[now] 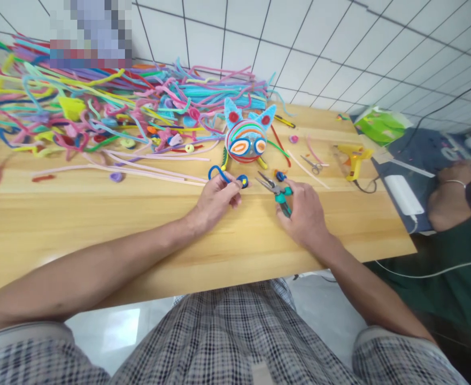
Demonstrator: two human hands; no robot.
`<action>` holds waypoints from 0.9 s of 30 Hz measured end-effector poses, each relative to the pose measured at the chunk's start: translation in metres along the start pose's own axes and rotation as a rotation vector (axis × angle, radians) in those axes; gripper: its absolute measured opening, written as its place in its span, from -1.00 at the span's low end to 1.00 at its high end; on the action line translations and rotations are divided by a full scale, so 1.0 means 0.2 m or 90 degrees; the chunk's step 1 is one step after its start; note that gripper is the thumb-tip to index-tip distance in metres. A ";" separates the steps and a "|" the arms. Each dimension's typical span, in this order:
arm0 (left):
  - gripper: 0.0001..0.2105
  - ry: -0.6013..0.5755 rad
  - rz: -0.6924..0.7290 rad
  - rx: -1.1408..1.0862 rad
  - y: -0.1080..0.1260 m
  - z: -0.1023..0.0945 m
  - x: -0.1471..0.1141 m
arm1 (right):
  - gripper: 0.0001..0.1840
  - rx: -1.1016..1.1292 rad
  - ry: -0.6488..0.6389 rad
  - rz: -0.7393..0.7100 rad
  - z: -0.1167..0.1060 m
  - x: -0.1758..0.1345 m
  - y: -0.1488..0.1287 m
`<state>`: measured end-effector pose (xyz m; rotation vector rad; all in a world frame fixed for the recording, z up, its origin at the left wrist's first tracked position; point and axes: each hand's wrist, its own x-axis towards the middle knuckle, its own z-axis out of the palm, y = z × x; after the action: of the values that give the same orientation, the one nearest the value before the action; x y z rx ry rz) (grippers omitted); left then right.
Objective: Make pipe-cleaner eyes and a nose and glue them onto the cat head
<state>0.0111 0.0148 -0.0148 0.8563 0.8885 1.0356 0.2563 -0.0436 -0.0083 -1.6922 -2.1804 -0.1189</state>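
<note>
My left hand (220, 199) pinches a blue pipe cleaner (216, 170) that bends in a loop, its end coiled into a small blue disc with a yellow centre (243, 181). In my right hand (305, 211) are green-handled pliers (279, 193), their jaws parted and pointing toward my left hand without touching the coil. A small blue and orange coil (280, 175) lies just beyond the pliers. Behind both hands stands a pipe-cleaner animal head (246, 140) with light-blue ears, red ear centres and orange-and-blue eyes.
A large heap of coloured pipe cleaners (139, 101) covers the table's back left. Small scissors (313, 164), a yellow cutter (285, 122) and a yellow glue gun (354, 159) lie to the right. Another person's arm (452, 198) is at the right edge, near a white box (404, 195).
</note>
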 end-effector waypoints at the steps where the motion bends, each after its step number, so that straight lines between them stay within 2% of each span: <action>1: -0.74 0.000 0.004 0.002 0.00 0.00 0.00 | -0.35 -0.024 -0.002 -0.013 0.01 -0.02 0.00; 8: -0.77 -0.009 0.043 0.046 0.01 0.01 -0.03 | -0.28 -0.078 -0.027 -0.047 0.03 -0.04 -0.07; 16: -0.72 -0.028 0.096 0.093 -0.04 0.01 -0.05 | -0.40 -0.081 -0.062 -0.015 0.04 0.00 -0.10; 20: -0.62 -0.046 0.072 0.084 -0.03 0.01 -0.05 | -0.53 -0.054 -0.113 0.037 0.03 0.01 -0.11; 24: -0.59 -0.086 0.044 0.142 -0.02 0.00 -0.04 | -0.58 -0.041 -0.143 0.067 0.02 0.00 -0.11; 27: -0.57 -0.149 0.047 0.198 -0.02 -0.03 -0.03 | -0.63 -0.016 -0.154 0.073 0.01 0.00 -0.11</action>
<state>0.0064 0.0093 -0.0193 1.2534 0.8346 0.8498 0.2347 -0.0488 -0.0073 -1.9290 -2.2508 0.0948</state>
